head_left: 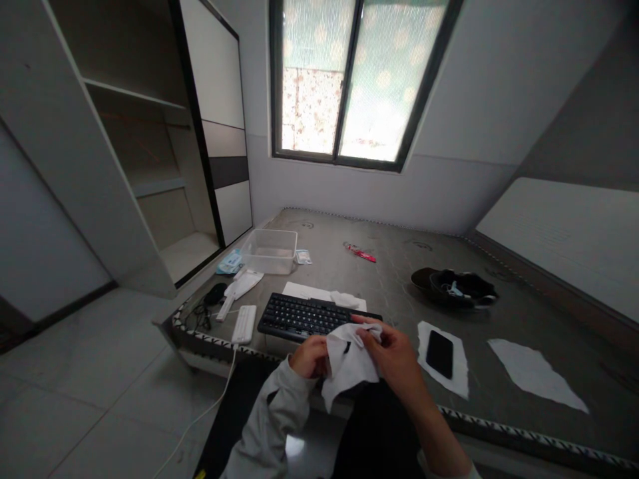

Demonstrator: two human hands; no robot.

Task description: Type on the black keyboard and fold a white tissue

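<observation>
A crumpled white wipe (349, 372) is spread between my two hands, just in front of the keyboard's near edge. My left hand (309, 357) is closed on the wipe's left side, its fingertips partly hidden behind it. From the right, my right hand (392, 349) pinches the upper part of the wipe between thumb and fingers. A small black piece (348, 346) shows against the wipe; its kind is too small to tell. The black keyboard (304, 315) lies on the mattress beyond my hands, its right end partly covered by them.
Left of the keyboard are a white power strip (244, 324) with a cord, a black mouse (215, 293) and a clear plastic box (269, 253). A phone (440, 354) rests on a white sheet to the right, near another sheet (536, 374). Behind are a dark cap (456, 289) and a red item (367, 255).
</observation>
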